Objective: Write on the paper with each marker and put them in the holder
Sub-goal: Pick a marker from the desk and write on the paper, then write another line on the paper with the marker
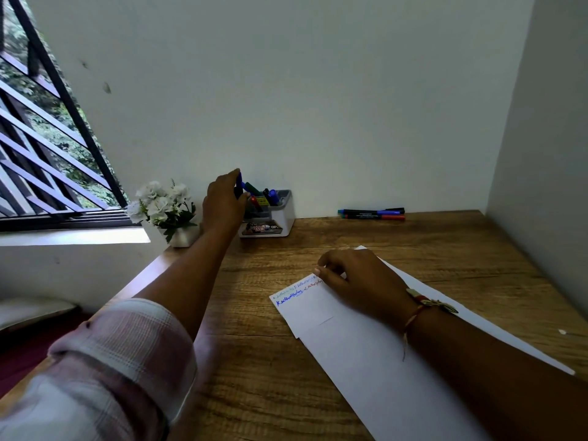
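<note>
Rolled checked sleeve (127, 351) leads to the left hand (224, 202), whose thumb and fingers pinch a blue marker (239, 179) just above the left side of the holder (284, 218). Nearer than the holder, the right hand (356, 281) rests loosely bent fingers on the paper (366, 351). Loose markers (372, 214) lie to the holder's right.
</note>
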`<state>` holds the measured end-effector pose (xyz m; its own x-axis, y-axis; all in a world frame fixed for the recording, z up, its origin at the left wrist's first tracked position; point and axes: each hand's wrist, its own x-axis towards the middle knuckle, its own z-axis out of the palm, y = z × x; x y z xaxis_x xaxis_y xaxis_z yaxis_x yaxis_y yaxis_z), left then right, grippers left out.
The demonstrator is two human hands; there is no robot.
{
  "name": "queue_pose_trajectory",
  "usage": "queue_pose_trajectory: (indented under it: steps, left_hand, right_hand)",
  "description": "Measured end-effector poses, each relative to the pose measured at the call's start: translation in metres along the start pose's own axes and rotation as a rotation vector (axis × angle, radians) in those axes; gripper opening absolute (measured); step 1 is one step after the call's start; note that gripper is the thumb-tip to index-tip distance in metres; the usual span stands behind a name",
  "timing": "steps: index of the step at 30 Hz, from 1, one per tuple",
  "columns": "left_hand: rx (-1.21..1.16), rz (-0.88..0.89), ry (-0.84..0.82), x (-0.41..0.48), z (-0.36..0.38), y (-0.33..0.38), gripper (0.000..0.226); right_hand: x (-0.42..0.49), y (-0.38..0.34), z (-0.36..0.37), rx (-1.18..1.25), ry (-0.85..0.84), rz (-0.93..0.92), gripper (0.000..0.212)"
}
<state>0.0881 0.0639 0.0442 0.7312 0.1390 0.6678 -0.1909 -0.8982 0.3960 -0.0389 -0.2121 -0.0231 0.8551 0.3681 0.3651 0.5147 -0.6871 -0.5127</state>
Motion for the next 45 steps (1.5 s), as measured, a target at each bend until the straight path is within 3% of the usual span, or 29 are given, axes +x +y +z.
queue_pose_trajectory:
  steps: [6,12,19,22,25,29,33,37,41,45]
  left_hand:
    - [0.02,-0.005,-0.013,0.001,0.0,0.004,0.059]
    - [-0.052,-0.068,0.01,-0.014,-0.005,-0.002,0.076]
    - [-0.097,-0.066,0.055,-0.055,-0.015,0.009,0.061]
    - [-0.224,-0.047,0.077,-0.082,-0.017,0.032,0.047]
    - [-0.385,-0.041,-0.049,-0.114,-0.012,0.064,0.027]
    - [-0.374,0.102,-0.334,-0.136,0.001,0.078,0.017]
    - [-0.313,0.144,-0.434,-0.133,0.005,0.069,0.02]
    - [-0.278,0.172,-0.451,-0.128,0.008,0.061,0.021]
    - [-0.274,0.182,-0.44,-0.121,0.012,0.057,0.023]
    - [-0.262,0.158,-0.43,-0.117,0.016,0.048,0.026]
  right_hand:
    - [0.0,-0.001,-0.001,-0.005,-0.002,-0.004,0.031]
    - [0.0,-0.001,0.0,-0.024,0.014,-0.017,0.03]
    - [-0.001,0.0,0.001,-0.052,0.007,-0.017,0.031]
    - [-0.001,0.0,0.001,-0.056,0.001,-0.013,0.032]
    - [-0.001,0.0,0.0,-0.061,-0.007,-0.007,0.032]
    - [0.0,-0.007,-0.007,-0.044,0.068,-0.015,0.031]
    - [0.007,-0.006,-0.025,-0.08,0.169,0.145,0.025]
    - [0.033,0.037,-0.046,-0.371,0.072,0.343,0.019]
    - [0.056,0.078,-0.06,-0.464,-0.017,0.47,0.041]
    - [0.073,0.1,-0.058,-0.452,-0.079,0.513,0.047]
